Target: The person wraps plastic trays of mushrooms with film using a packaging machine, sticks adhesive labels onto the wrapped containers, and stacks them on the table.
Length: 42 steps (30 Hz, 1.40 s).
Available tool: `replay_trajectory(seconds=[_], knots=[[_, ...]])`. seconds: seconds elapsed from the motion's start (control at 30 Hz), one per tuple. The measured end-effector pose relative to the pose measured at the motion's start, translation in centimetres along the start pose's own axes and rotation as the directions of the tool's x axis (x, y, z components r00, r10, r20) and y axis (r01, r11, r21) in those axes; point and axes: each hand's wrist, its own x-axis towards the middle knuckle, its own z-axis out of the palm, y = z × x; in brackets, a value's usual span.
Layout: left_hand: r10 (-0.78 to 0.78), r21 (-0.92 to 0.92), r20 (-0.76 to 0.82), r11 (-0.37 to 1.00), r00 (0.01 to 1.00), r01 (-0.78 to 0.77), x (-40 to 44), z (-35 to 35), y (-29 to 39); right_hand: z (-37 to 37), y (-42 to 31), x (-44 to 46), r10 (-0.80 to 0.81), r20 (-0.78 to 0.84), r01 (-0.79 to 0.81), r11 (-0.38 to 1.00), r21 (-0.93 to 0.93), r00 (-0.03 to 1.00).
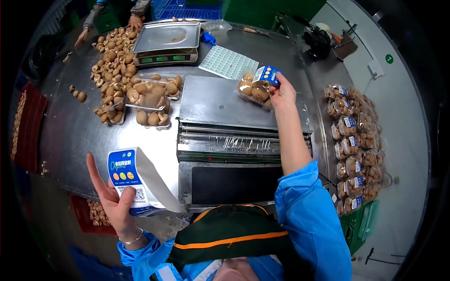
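Observation:
My left hand [115, 201] grips a strip of blue-and-white printed labels [125, 171] between thumb and fingers, index finger stretched up. The strip's white backing [157, 185] curls down to the right. My right hand [284, 93] pinches one blue-and-white label [266, 75] by its right edge, at the top of a clear plastic pack of brown mushrooms [253, 91]. I cannot tell how much of that label touches the pack. The pack rests on the metal top of the wrapping machine [211, 103], and my fingers partly hide its right side.
Loose mushrooms [112, 61] lie heaped near a scale [166, 42]; a co-worker's hand [135, 22] touches them. Filled packs [150, 98] stand left of the machine. Labelled packs [349, 145] are stacked at right. A sheet of pale green labels [228, 62] lies behind my pack.

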Motion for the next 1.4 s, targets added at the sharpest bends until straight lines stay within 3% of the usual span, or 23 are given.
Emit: replay_trajectory(seconds=[0.1, 0.27, 0.4, 0.5, 0.53, 0.57, 0.6, 0.67, 0.73, 0.77, 0.8, 0.83, 0.87, 0.97, 1.03, 1.1, 1.17, 1.23, 1.27, 1.3, 1.4], knots=[[-0.057, -0.061, -0.01, 0.997, 0.998, 0.056, 0.1, -1.2, -1.9, 1.0, 1.0, 0.1, 0.052, 0.003, -0.052, 0.997, 0.049, 0.999], [-0.128, 0.01, -0.027, 0.992, 0.991, 0.128, 0.0, -1.5, -2.9, 1.0, 1.6, 1.0, 0.0, 0.043, -0.001, 1.0, 0.031, 0.999], [-0.173, -0.003, 0.03, 0.985, 0.984, 0.173, 0.0, -1.7, -3.2, -1.4, 1.6, 0.2, -0.183, 0.039, 0.18, 0.867, -0.465, 0.982], [-0.182, -0.043, 0.061, 0.982, 0.981, 0.185, 0.0, -1.5, -3.2, -3.0, 1.7, 1.2, -0.197, 0.12, 0.224, 0.697, -0.681, 0.973], [-0.177, -0.058, 0.073, 0.982, 0.981, 0.182, 0.0, -1.4, -3.2, -3.5, 1.7, 1.4, -0.188, 0.158, 0.245, 0.717, -0.652, 0.969], [-0.173, -0.071, 0.086, 0.981, 0.981, 0.179, 0.0, -1.4, -3.1, -5.2, 1.7, 2.5, -0.504, 0.214, 0.465, 0.449, -0.763, 0.837], [-0.178, -0.071, 0.053, 0.981, 0.983, 0.181, -0.4, -1.5, -2.8, -8.3, 1.8, 4.5, -0.734, 0.313, 0.561, 0.11, -0.82, 0.602], [-0.213, -0.094, -0.036, 0.973, 0.976, 0.209, -1.1, -1.2, -2.4, -13.5, 1.8, 8.1, -0.841, 0.372, 0.545, -0.113, -0.831, 0.392], [-0.214, -0.077, -0.046, 0.975, 0.976, 0.211, -1.4, -2.0, -3.3, -16.5, 1.6, 8.3, -0.781, 0.224, 0.541, 0.167, -0.824, 0.583], [-0.216, -0.048, -0.045, 0.976, 0.975, 0.214, -1.3, -1.9, -3.3, -16.4, 1.1, 7.7, -0.564, 0.152, 0.401, 0.349, -0.847, 0.812], [-0.219, -0.073, 0.008, 0.973, 0.976, 0.219, -1.2, -0.9, -2.6, -13.2, -0.4, 3.1, -0.284, 0.073, 0.209, 0.486, -0.849, 0.956], [-0.215, -0.096, 0.067, 0.971, 0.974, 0.221, -1.2, 0.5, -1.6, -11.3, -1.0, 0.6, 0.029, 0.006, -0.011, 0.562, -0.827, 1.0], [-0.24, -0.056, 0.13, 0.967, 0.962, 0.249, -1.2, 1.7, -0.7, -11.4, -0.3, 1.2, 0.082, 0.036, -0.022, 0.616, -0.787, 0.996], [-0.345, 0.074, 0.41, 0.935, 0.845, 0.346, -2.2, 3.1, 0.6, -10.9, 1.4, 2.0, -0.062, 0.045, 0.077, 0.808, -0.584, 0.997], [-0.241, 0.245, 0.523, 0.961, 0.817, 0.127, -2.2, 4.7, 0.6, -11.6, -0.3, 1.4, -0.212, 0.199, 0.289, 0.779, -0.557, 0.957], [-0.284, 0.33, 0.543, 0.938, 0.79, 0.111, -2.8, 5.4, 0.3, -13.0, -3.2, -0.2, -0.4, 0.381, 0.551, 0.656, -0.516, 0.834], [-0.396, 0.27, 0.432, 0.914, 0.81, 0.302, -3.3, 7.4, -0.2, -14.3, -7.9, -3.3, -0.41, 0.431, 0.591, 0.631, -0.502, 0.804], [-0.44, 0.197, 0.366, 0.898, 0.82, 0.394, -3.3, 10.1, -1.2, -15.8, -11.6, -6.0, -0.411, 0.44, 0.592, 0.67, -0.447, 0.798], [-0.451, 0.268, 0.39, 0.89, 0.803, 0.37, -3.1, 11.1, -1.5, -18.1, -12.7, -5.4, -0.366, 0.477, 0.583, 0.663, -0.47, 0.799], [-0.458, 0.33, 0.445, 0.883, 0.77, 0.335, -2.7, 11.1, -2.4, -20.1, -14.2, -6.0, -0.272, 0.433, 0.496, 0.652, -0.573, 0.859], [-0.504, 0.203, 0.324, 0.863, 0.8, 0.462, -2.6, 14.9, -4.0, -27.8, -17.6, -4.4, -0.233, 0.196, 0.304, 0.689, -0.658, 0.953]])
